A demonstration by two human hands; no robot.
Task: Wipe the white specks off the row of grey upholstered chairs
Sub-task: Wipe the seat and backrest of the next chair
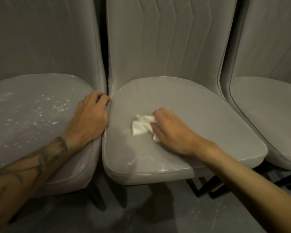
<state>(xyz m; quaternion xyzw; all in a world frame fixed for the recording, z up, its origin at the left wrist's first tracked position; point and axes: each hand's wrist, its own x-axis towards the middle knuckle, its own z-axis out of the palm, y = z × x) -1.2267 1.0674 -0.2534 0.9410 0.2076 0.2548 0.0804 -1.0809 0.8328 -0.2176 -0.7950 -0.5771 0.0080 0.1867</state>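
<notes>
Three grey upholstered chairs stand side by side. My right hand (168,130) holds a crumpled white cloth (142,126) pressed onto the middle chair's seat (200,118). White specks (133,163) lie near that seat's front edge. My left hand (91,116) rests on the right edge of the left chair's seat (32,132), fingers curled into the gap between the two chairs. Many white specks (55,106) are scattered over the left seat.
The right chair's seat (272,111) shows only a pale line at its front rim. Tall grey backrests rise behind all three seats. Below are black chair legs (205,187) and a dark floor with a few white specks (196,214).
</notes>
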